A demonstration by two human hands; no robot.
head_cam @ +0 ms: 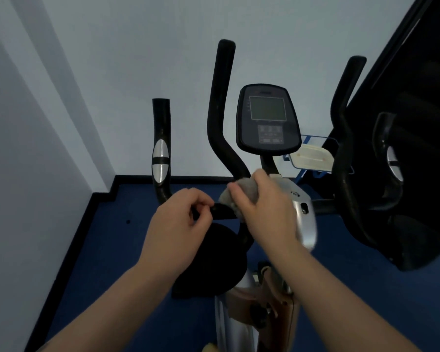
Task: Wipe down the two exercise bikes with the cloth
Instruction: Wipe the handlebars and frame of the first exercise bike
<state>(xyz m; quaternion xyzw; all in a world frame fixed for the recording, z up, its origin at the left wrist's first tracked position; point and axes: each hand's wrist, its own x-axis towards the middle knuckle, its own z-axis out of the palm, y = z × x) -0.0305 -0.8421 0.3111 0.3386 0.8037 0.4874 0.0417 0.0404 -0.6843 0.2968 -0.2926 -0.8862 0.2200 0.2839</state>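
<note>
I see the grey cloth (pixel 241 194) bunched in my right hand (pixel 262 207), fingers curled round it, pressed against the black handlebar (pixel 221 123) of the near bike where the bar bends down toward the silver stem (pixel 305 219). My left hand (pixel 181 219) sits just beside it, fingers curled and pinching the same bar's horizontal stretch. Above the cloth, the bike's console (pixel 267 119) tilts toward me, its screen dark. Further left, the outer grip (pixel 160 148) rises with a silver oval pad on it. Below my hands lies the black seat (pixel 211 262), over the blue floor (pixel 107 250). At the right edge stands a second black machine (pixel 401 199) with a similar silver pad; behind it, by the wall, a pale tray-like thing rests on a blue frame (pixel 310 156).
</note>
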